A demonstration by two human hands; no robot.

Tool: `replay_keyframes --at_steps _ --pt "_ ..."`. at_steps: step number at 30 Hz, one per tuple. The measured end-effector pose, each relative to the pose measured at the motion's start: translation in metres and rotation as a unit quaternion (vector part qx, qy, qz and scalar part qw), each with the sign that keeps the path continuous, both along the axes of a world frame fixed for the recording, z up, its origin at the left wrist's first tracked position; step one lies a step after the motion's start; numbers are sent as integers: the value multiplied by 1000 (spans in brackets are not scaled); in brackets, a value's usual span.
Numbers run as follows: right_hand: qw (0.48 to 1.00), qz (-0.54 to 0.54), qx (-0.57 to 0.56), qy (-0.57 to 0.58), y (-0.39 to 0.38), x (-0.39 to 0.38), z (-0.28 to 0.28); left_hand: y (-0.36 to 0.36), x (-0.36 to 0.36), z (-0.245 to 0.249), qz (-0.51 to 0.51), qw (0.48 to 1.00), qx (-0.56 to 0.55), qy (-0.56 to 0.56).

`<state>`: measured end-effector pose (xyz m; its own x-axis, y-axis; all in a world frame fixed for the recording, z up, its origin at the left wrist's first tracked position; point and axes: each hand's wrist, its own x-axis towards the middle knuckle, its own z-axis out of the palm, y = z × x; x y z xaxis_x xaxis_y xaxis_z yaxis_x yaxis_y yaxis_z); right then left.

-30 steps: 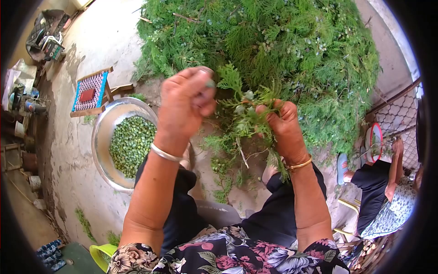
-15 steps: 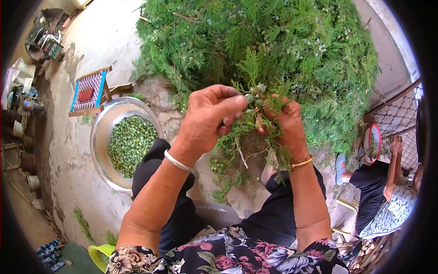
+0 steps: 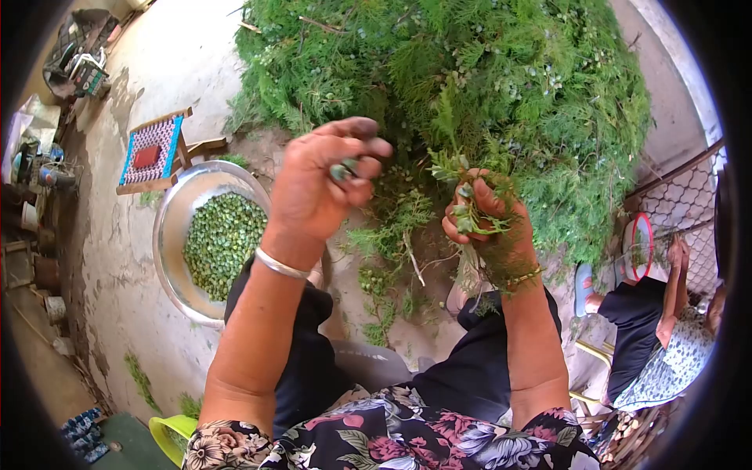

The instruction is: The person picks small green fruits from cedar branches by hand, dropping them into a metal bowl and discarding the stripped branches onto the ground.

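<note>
Since half a second ago my left hand (image 3: pixel 325 184) has come away from the sprig (image 3: pixel 474 215), where both hands were pinched together. It is now lifted off to the left with a small green cone (image 3: pixel 341 171) nipped between thumb and fingertips, so the hands are apart. My right hand (image 3: pixel 489 231) is closed round the sprig, holding it upright in front of the big pile of green branches (image 3: pixel 501 78). Down to my left on the ground lies the metal basin (image 3: pixel 168 235), partly filled with green cones (image 3: pixel 223 243), with a little woven stool (image 3: pixel 153 153) just beyond it. Another person (image 3: pixel 658 321) sits off to my right. The cone is held only lightly and well apart from the basin. I judge a slack pinch could drop it among the scattered greenery at my feet, where it would be hard to find.
</note>
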<state>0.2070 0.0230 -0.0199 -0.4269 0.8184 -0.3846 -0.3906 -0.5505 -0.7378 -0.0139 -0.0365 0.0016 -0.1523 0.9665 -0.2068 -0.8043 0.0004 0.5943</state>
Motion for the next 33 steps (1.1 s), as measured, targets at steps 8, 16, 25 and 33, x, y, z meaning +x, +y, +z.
replay_keyframes --at_steps 8,16,25,33 --pt "988 114 11 101 -1 -5 0 -4 44 -7 -82 990 -15 114" --pt "993 114 8 6 -9 -13 12 -2 46 -17 -47 995 -28 89" --pt "992 128 5 21 -12 -20 16 1 45 -18 -9 993 15 121" --pt "983 181 6 29 -12 -23 13 -1 47 -13 -19 994 -21 101"
